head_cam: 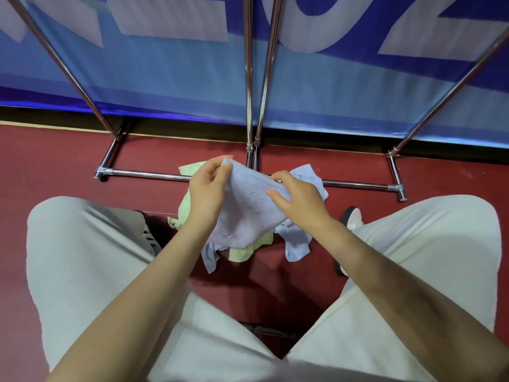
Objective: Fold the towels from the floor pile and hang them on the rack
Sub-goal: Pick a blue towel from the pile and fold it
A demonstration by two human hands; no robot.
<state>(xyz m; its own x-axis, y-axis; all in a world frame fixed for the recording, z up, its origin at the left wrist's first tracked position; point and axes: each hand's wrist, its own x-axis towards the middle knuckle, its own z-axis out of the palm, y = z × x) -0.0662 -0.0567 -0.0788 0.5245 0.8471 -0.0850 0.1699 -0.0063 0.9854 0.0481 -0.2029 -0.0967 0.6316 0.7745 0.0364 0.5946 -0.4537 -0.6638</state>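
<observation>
- head view: the left hand (206, 190) pinched the upper corner of a pale lilac towel (245, 213) between thumb and fingertips, its grip closed on the cloth.
- the right hand (298, 201) held the opposite edge, thumb under and fingers laid over the top, its grip also closed on the towel; the towel hung in the air between the knees, above the floor pile (237, 252).
- risk, as a judgement: the left pinch caught only a small corner, so the soft cloth could slip out and drop back onto the pile, undoing the fold.
- another risk: the lower edge sagged close to the pile's green and blue towels, and might drag one up with it.
- the fold could go crooked, since the cloth hung slack, with no flat surface beneath it.
- the towel looked like nubby, limp terry, drooping into a rough triangle.
- the pile was crumpled cloth in pale green and light blue on the red floor (55, 166).
- the rack (249, 78) was shiny, thin, round metal tubing, well above the towel; no towel showed on it.
</observation>
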